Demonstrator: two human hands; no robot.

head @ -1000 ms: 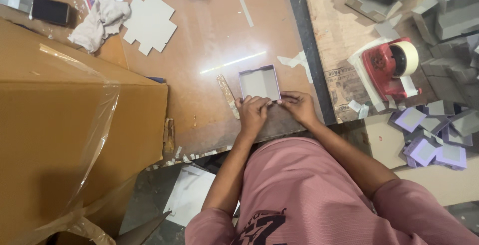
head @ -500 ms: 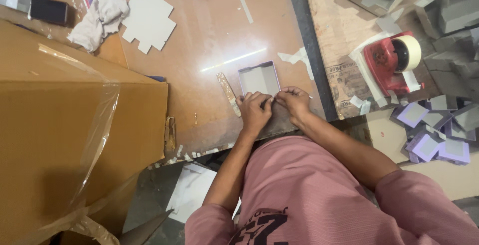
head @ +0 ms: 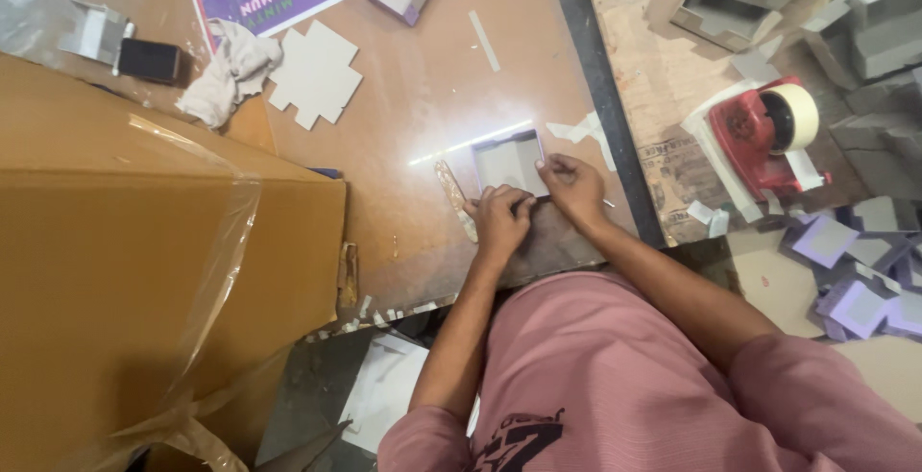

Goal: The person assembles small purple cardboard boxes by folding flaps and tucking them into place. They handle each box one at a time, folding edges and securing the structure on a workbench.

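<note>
Head view: a person in a pink shirt bends over a brown worktable (head: 423,97), both hands working a small grey cardboard tray (head: 509,161) that lies flat near the table's front edge. Left hand (head: 501,219) pinches the tray's near wall, fingers curled tight on it; right hand (head: 572,184) presses its near right corner, fingers bent onto the board. By its look the tray is light, stiff paperboard, thin-walled and easily creased, best held by its folded walls or corners rather than its flat base. A narrow strip (head: 455,198) lies just left of the hands. A flat cross-shaped blank (head: 315,74) and a crumpled cloth (head: 227,71) lie farther back, a big plastic-wrapped carton (head: 144,270) stands left, and a red tape dispenser (head: 764,131) sits right, near purple boxes (head: 845,290).
</note>
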